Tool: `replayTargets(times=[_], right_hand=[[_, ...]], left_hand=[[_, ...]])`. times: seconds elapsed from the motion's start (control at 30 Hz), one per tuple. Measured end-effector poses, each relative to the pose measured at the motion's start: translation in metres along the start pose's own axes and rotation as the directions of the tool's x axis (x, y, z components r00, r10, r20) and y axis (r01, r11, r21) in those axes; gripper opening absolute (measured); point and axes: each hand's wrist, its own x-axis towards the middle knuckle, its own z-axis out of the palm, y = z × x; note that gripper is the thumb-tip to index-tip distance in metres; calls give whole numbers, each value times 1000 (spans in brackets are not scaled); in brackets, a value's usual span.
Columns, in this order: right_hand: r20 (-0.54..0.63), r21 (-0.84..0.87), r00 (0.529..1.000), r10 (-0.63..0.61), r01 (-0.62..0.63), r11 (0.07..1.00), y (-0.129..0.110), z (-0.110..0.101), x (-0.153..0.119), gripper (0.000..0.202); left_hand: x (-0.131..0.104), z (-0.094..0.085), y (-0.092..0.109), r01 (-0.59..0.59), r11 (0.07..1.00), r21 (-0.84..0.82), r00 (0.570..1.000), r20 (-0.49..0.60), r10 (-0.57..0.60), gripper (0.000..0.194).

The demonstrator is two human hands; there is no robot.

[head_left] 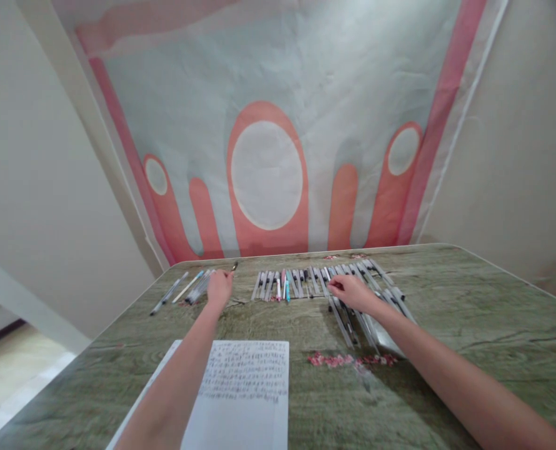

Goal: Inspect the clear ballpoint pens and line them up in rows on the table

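Several clear-barrelled pens (295, 284) lie side by side in a long row across the table, with a pink one and a blue one (287, 292) among them. My left hand (220, 289) is closed around a dark-tipped pen (234, 266) whose end sticks out above the fingers, beside a small group of pens (197, 289) on the left. At the right part of the row, my right hand (348, 290) has its fingers pinched together just over the pens; what they hold, if anything, is hidden. Below that hand, more pens (342, 322) lie at a slant, partly behind my forearm.
A handwritten sheet of paper (245, 375) lies near the front of the wood-patterned table (446, 312), partly under my left forearm. Behind the table's far edge hangs a grey and pink patterned sheet (268, 75). Walls stand on both sides.
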Motion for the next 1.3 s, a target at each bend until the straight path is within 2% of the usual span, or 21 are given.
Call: replayTargets(times=[0.07,0.13,0.2,0.23,0.3,0.33,0.4,0.47,0.6,0.67,0.7,0.8,0.97,1.13,1.23,1.3], right_hand=[[4,77,999,37,-38,996,-1,2,4,25],[6,207,994,110,-109,972,-5,4,8,29],[3,359,982,190,-178,916,-10,5,14,34],[-7,423,976,219,-196,885,-12,6,17,36],[-48,501,967,251,-194,843,-13,8,21,38],[-75,517,964,255,-181,836,-12,9,22,37],[-115,524,961,252,-157,837,-9,12,24,36],[-102,521,964,246,-159,838,-6,14,23,35],[0,532,968,250,-212,820,-7,18,18,34],[41,543,965,259,-239,805,-11,20,16,34],[59,545,963,262,-251,800,-13,21,16,34],[70,534,962,265,-260,804,-16,22,15,33],[30,516,963,267,-244,821,-17,23,15,32],[25,494,967,253,-232,838,-17,18,16,31],[-39,486,965,258,-207,849,-11,17,18,31],[-93,491,953,288,-207,846,-3,18,20,32]], left_hand=[[-12,18,33,-61,995,-79,997,36,64,25],[-34,41,70,-47,923,-383,975,182,125,27],[-62,64,106,51,796,-603,922,334,194,29],[-77,74,121,125,733,-668,877,420,233,29],[-104,90,143,264,613,-744,813,514,274,27],[-114,96,151,317,568,-760,795,540,279,27],[-129,102,157,410,498,-764,765,586,268,28],[-135,102,156,521,425,-740,722,648,242,28],[-135,95,145,744,256,-617,571,787,235,28],[-135,92,140,793,199,-576,523,811,263,24],[-135,91,139,803,179,-568,513,812,278,22],[-138,92,136,799,172,-576,515,803,300,21],[-143,95,139,741,235,-629,575,775,262,26],[-147,91,144,695,297,-655,616,755,222,32],[-149,91,144,690,320,-649,620,758,202,33],[-150,94,143,691,303,-656,627,753,199,29]])
